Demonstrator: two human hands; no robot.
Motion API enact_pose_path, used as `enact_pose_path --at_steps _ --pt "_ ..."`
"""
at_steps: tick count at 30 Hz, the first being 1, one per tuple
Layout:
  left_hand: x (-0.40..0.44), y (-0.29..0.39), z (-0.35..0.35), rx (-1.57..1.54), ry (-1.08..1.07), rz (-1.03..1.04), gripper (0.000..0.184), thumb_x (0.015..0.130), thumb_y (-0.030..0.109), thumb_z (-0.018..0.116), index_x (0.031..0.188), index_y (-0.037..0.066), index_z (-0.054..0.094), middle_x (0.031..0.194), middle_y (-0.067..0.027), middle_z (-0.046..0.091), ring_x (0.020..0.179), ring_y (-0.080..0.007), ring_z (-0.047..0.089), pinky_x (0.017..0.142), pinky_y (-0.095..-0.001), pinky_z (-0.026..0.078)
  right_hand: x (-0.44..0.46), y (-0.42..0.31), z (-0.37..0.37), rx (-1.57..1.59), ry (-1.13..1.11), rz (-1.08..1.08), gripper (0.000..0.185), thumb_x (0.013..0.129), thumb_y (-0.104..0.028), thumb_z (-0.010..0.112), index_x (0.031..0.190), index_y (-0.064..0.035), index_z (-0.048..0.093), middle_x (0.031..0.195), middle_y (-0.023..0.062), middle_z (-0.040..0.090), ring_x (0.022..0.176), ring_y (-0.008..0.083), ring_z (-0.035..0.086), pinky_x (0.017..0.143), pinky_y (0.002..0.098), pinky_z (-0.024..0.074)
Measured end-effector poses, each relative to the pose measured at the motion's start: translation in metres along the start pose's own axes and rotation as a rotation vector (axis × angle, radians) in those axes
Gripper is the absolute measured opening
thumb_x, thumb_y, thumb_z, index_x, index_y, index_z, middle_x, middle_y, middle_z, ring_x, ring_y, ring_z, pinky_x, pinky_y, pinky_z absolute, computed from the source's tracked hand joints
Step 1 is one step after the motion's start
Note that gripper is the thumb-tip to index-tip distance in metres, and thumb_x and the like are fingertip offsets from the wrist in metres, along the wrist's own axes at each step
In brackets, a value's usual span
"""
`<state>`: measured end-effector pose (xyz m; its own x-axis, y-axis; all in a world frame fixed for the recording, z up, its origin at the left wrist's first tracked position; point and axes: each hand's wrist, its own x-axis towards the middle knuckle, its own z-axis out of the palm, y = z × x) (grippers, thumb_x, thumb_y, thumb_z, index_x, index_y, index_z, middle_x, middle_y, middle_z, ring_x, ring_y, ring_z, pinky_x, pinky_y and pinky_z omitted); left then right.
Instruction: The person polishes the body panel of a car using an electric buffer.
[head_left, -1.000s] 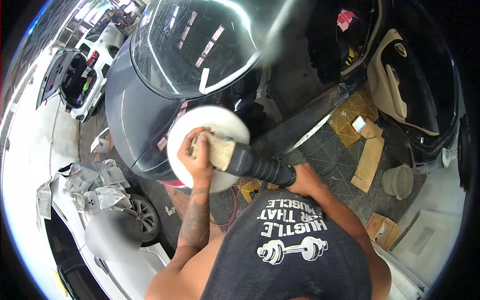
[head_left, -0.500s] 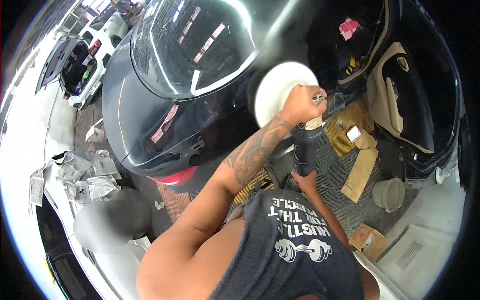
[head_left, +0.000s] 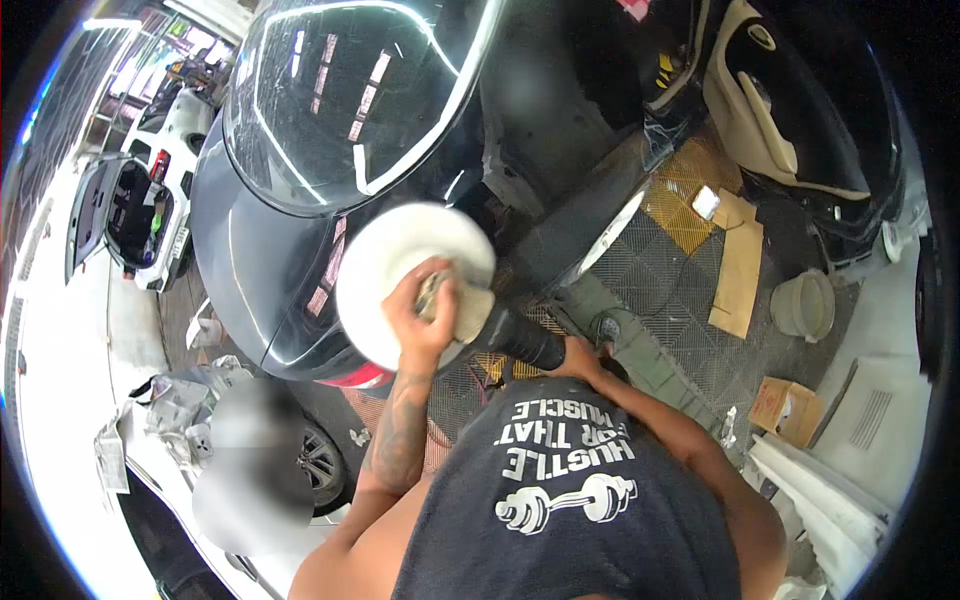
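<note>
My left hand (head_left: 425, 308) is wrapped round the front grip of a polisher whose large white round pad (head_left: 372, 270) lies against the side of the dark car (head_left: 240, 240), near its rear window. My right hand (head_left: 580, 358) closes round the rear end of the polisher's black handle (head_left: 527, 338), close to my shirt. The pad's underside is hidden. Below the pad shows part of the red tail light (head_left: 358, 377).
An open door panel (head_left: 790, 120) stands at the upper right, above a grey bucket (head_left: 803, 305) and a cardboard box (head_left: 787, 410). Flat cardboard (head_left: 738, 270) lies on the floor mats. At left are a white car with its tailgate up (head_left: 150, 215) and newspaper (head_left: 180, 405).
Since half a second ago, the polisher and my left hand have swung left from the car's side toward its rear, back near where they were a second ago. The view has also shifted.
</note>
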<state>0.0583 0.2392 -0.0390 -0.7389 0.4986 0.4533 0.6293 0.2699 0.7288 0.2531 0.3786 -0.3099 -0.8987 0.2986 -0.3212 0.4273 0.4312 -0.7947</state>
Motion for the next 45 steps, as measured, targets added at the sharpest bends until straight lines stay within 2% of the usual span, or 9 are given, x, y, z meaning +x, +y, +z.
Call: enact_pose_path --at_steps 8,10,17,23,25,29,32,38,45 --pt "-0.045 -0.019 -0.017 -0.138 0.12 -0.023 0.024 0.092 0.01 0.061 0.107 -0.006 0.067 0.101 -0.0195 0.072 0.096 -0.0267 0.069 0.09 -0.037 0.053 -0.002 -0.011 0.002 0.051 -0.096 -0.076 0.069 0.057 -0.04 0.092 0.11 -0.002 0.071 0.101 0.0225 0.073 0.097 0.0399 0.07 0.09 0.0472 0.0533" --pt "-0.028 -0.005 0.002 -0.104 0.077 -0.028 0.021 0.085 0.003 0.06 0.103 -0.005 0.068 0.098 -0.0178 0.074 0.092 -0.0257 0.072 0.087 -0.0339 0.055 -0.011 -0.02 -0.026 0.008 -0.053 -0.028 0.069 0.056 -0.038 0.092 0.109 -0.0008 0.071 0.1 0.0227 0.073 0.096 0.0402 0.07 0.089 0.0469 0.0536" --pt "0.058 0.024 0.088 -0.119 0.013 0.031 0.021 0.084 0.006 0.064 0.102 -0.002 0.072 0.095 -0.0146 0.075 0.089 -0.0221 0.072 0.083 -0.0313 0.054 -0.004 0.008 -0.119 0.017 0.226 0.039 0.058 0.058 -0.03 0.092 0.099 0.0042 0.071 0.096 0.0261 0.072 0.091 0.0393 0.072 0.083 0.0458 0.0554" --pt "0.101 0.043 0.121 -0.223 0.146 0.005 0.02 0.087 0.008 0.064 0.102 -0.003 0.071 0.094 -0.0154 0.075 0.088 -0.02 0.071 0.083 -0.031 0.054 0.027 -0.029 -0.238 0.036 0.172 0.074 0.039 0.064 -0.02 0.084 0.092 0.0044 0.072 0.088 0.0242 0.073 0.086 0.0383 0.073 0.079 0.0449 0.0561" --pt "0.079 0.041 0.114 -0.213 0.259 -0.045 0.025 0.093 0.012 0.062 0.108 -0.007 0.067 0.1 -0.0182 0.072 0.094 -0.0248 0.069 0.087 -0.0355 0.054 0.038 -0.028 -0.257 -0.137 0.034 -0.125 0.034 0.063 -0.018 0.082 0.09 0.0023 0.073 0.086 0.0236 0.073 0.084 0.0397 0.072 0.079 0.0455 0.0559" --pt "0.072 0.028 0.124 -0.407 0.405 -0.043 0.023 0.094 0.006 0.058 0.11 -0.009 0.063 0.103 -0.0214 0.07 0.095 -0.0283 0.069 0.089 -0.0389 0.056 0.054 -0.033 -0.285 -0.142 0.039 -0.181 0.033 0.062 -0.016 0.08 0.09 0.0002 0.073 0.088 0.0238 0.072 0.084 0.0414 0.071 0.079 0.046 0.0557" --pt "0.11 0.053 0.136 -0.233 0.327 0.041 0.024 0.093 0.008 0.059 0.11 -0.008 0.066 0.103 -0.0201 0.072 0.095 -0.0261 0.07 0.09 -0.0364 0.053 0.057 -0.034 -0.312 -0.173 0.113 -0.206 0.033 0.063 -0.017 0.08 0.092 -0.0003 0.073 0.089 0.0243 0.072 0.085 0.0418 0.071 0.079 0.0453 0.056" --pt "0.167 0.077 0.163 -0.355 0.235 0.047 0.024 0.088 0.008 0.062 0.107 -0.006 0.069 0.098 -0.0172 0.074 0.094 -0.023 0.07 0.088 -0.0327 0.053 0.059 -0.041 -0.347 -0.107 0.212 -0.058 0.036 0.062 -0.017 0.08 0.09 0.0028 0.072 0.087 0.0249 0.072 0.085 0.0403 0.071 0.078 0.0454 0.0566" --pt "0.113 0.049 0.168 -0.322 0.412 0.056 0.026 0.093 0.011 0.06 0.11 -0.008 0.066 0.099 -0.0188 0.073 0.091 -0.0245 0.07 0.087 -0.0347 0.054 0.059 -0.039 -0.346 -0.295 0.118 -0.167 0.032 0.062 -0.014 0.078 0.089 0.0023 0.073 0.086 0.0252 0.072 0.085 0.0401 0.071 0.078 0.0451 0.0566"
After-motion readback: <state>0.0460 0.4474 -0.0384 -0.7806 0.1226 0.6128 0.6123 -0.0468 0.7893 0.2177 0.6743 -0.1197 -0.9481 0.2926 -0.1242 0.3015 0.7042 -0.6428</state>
